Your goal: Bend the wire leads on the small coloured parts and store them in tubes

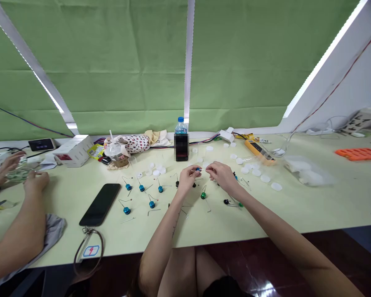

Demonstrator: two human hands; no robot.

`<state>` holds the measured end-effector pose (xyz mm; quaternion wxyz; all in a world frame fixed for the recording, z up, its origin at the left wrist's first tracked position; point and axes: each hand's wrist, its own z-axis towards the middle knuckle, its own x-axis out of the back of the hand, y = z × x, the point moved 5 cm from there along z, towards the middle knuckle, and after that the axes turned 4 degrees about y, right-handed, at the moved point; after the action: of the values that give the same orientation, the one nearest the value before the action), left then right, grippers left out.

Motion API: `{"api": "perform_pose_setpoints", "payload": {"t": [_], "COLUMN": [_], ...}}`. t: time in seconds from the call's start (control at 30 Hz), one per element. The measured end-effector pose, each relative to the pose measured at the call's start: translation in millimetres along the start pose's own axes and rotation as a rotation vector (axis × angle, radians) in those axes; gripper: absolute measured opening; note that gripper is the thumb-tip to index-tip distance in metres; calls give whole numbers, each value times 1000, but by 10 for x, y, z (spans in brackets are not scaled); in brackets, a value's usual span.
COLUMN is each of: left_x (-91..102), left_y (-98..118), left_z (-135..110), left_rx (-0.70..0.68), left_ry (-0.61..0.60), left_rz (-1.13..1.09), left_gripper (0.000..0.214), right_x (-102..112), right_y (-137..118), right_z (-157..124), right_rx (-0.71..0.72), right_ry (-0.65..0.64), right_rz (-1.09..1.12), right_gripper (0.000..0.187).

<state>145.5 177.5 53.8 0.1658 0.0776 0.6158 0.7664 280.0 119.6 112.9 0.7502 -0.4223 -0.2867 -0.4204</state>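
Observation:
My left hand [187,180] is closed on a small blue knob-like part [198,169] above the middle of the table. Close beside it, my right hand [221,175] pinches the end of a thin pale rod [203,170] that reaches to the blue part. On the table to the left stand several similar blue parts [151,204] with bent wires. Thin L-shaped metal keys [154,210] lie by some of them. A green part [203,195] sits below my hands, and a black one [226,201] lies near my right forearm, which partly covers other pieces.
White discs [265,178] lie scattered on the right. Behind my hands stands a bottle [181,128]. A phone [100,205], a lidded cup [116,150], a yellow meter [259,152] and an orange tray [360,154] are around. At far left another person's hand [36,181] works.

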Motion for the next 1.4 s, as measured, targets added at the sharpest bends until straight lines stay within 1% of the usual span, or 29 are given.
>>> {"api": "perform_pose_setpoints", "payload": {"t": [0.13, 0.2, 0.27, 0.33, 0.37, 0.4, 0.43, 0.5, 0.53, 0.57, 0.6, 0.63, 0.67, 0.7, 0.8, 0.9, 0.97, 1.03, 1.1, 1.13, 1.17, 1.23, 1.33, 1.4], "left_x": [-6, -16, -39, -64, -71, -71, -66, -49, -42, -37, -36, -36, -38, -42, -69, -75, -59, -40, -27, -24, -25, -36, -52, -48], "left_y": [51, 69, 75, 76, 76, 78, 83, 97, 104, 109, 110, 108, 104, 99, 82, 70, 76, 95, 115, 120, 119, 108, 78, 66], "left_z": [-25, -40, -54, -66, -69, -69, -67, -62, -61, -61, -63, -66, -69, -73, -84, -81, -71, -64, -64, -66, -69, -76, -80, -74], "left_rx": [25, 56, 90, 115, 123, 126, 121, 94, 79, 68, 64, 66, 72, 81, 124, 159, 150, 119, 87, 80, 80, 94, 116, 108], "left_ry": [-12, -39, -94, -149, -163, -160, -146, -101, -81, -67, -60, -58, -62, -75, -153, -184, -151, -101, -66, -59, -63, -94, -133, -116], "left_rz": [33, 39, 25, -8, -25, -38, -44, -32, -17, 2, 20, 33, 36, 27, -64, -143, -134, -78, -12, 11, 23, 20, 12, 29], "left_gripper": [26, 29, 30, 30, 30, 30, 29, 28, 28, 28, 27, 27, 26, 26, 27, 28, 28, 28, 27, 27, 27, 27, 27, 27], "right_x": [-15, -40, -53, -35, -10, 24, 60, 91, 67, 20, -32, -77, -104, -109, -46, 24, 27, -1, -39, -55, -63, -44, 63, 113], "right_y": [-73, -93, -104, -107, -100, -81, -47, 67, 127, 170, 190, 190, 179, 165, 118, 56, 53, 98, 147, 161, 166, 153, 86, 41], "right_z": [-78, -144, -211, -253, -256, -245, -222, -158, -130, -109, -95, -83, -73, -64, -59, -69, -73, -75, -75, -74, -72, -65, -58, -66], "right_rx": [199, 297, 378, 410, 391, 342, 257, 4, -135, -251, -329, -367, -368, -348, -253, -172, -203, -299, -361, -360, -339, -249, -56, 30], "right_ry": [81, 96, 98, 105, 116, 135, 157, 158, 117, 48, -29, -94, -132, -138, -78, -104, -153, -166, -171, -180, -190, -190, -84, -13], "right_rz": [-328, -432, -444, -356, -276, -173, -53, 212, 343, 461, 559, 636, 691, 726, 739, 735, 792, 836, 791, 742, 684, 547, 339, 297], "right_gripper": [22, 26, 28, 27, 25, 23, 22, 30, 35, 38, 39, 39, 38, 37, 31, 26, 33, 41, 40, 38, 35, 29, 23, 21]}}
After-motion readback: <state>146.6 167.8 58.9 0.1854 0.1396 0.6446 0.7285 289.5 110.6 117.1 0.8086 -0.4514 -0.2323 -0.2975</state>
